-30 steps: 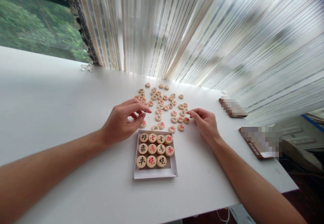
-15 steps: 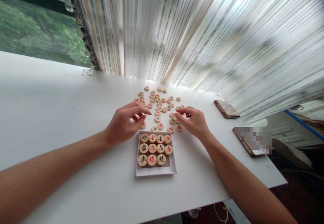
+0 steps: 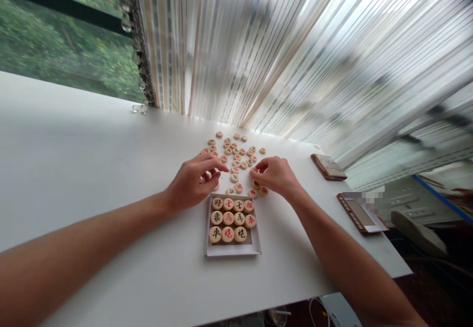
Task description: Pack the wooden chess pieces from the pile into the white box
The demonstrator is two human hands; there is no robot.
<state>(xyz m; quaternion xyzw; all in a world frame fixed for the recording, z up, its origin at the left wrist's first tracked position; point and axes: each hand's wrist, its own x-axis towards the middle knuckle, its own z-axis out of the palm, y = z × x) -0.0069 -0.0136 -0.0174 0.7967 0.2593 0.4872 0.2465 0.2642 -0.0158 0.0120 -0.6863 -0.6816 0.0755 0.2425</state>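
An open white box (image 3: 233,251) stands near the table's front, with several round wooden xiangqi pieces (image 3: 228,218) laid in rows, marked in red and black. Beyond it, many loose xiangqi pieces (image 3: 235,157) are scattered on the tabletop. My right hand (image 3: 277,177) is at the right side of these, thumb and forefinger closed on a red-marked xiangqi piece (image 3: 254,170), partly covered by the fingertips. Over the left side of the scatter hovers my left hand (image 3: 194,179), its fingers loosely bent, thumb apart from forefinger, with nothing in it.
The white table (image 3: 121,248) reaches back to a striped string curtain (image 3: 221,46). On its right lie a small brown book (image 3: 328,166) and a brown-edged frame-like object (image 3: 356,213). Clear crystal beads (image 3: 139,108) rest by the window at the left.
My right hand has moved slightly left and its fingertips have closed on a piece. My left hand still hovers, open. The whole view has shifted a little.
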